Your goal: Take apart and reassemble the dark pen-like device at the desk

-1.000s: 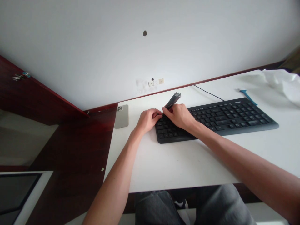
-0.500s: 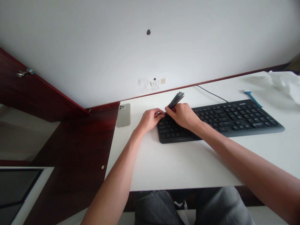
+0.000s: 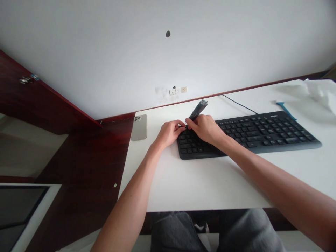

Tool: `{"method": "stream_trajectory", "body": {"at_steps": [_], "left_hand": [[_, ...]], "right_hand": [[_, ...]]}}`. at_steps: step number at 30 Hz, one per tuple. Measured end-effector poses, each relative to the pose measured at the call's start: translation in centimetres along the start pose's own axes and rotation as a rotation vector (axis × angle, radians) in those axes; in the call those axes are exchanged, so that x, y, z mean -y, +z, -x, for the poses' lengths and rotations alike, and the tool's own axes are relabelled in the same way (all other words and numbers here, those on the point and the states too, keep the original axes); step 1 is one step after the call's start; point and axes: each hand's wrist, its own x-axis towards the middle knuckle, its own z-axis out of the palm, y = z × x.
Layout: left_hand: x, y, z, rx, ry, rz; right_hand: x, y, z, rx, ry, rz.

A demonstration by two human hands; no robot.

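Note:
A black keyboard point(image 3: 262, 131) lies on the white desk point(image 3: 210, 182), its cable running off toward the wall. My right hand point(image 3: 206, 127) rests over the keyboard's left end, closed around a slim dark tool point(image 3: 198, 109) whose handle sticks up and away from me. My left hand point(image 3: 169, 133) sits at the keyboard's top left corner with its fingers pinched together against the tool's tip. What the fingertips pinch is hidden.
A grey phone point(image 3: 139, 127) lies face down near the desk's left edge. A blue tool point(image 3: 286, 109) and crumpled white cloth point(image 3: 320, 92) lie at the far right. Dark red flooring point(image 3: 86, 164) lies left of the desk, and wall sockets point(image 3: 178, 90) show behind it.
Both hands stay at the keyboard's top left corner with only small finger movements. The camera view has shifted slightly.

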Motion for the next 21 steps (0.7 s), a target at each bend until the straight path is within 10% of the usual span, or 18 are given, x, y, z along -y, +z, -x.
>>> {"method": "stream_trajectory", "body": {"at_steps": [21], "left_hand": [[-0.81,-0.56,0.19,0.002,0.040,-0.157]], "right_hand": [[0.57,0.40,0.20,-0.041,0.010,0.200]]}}
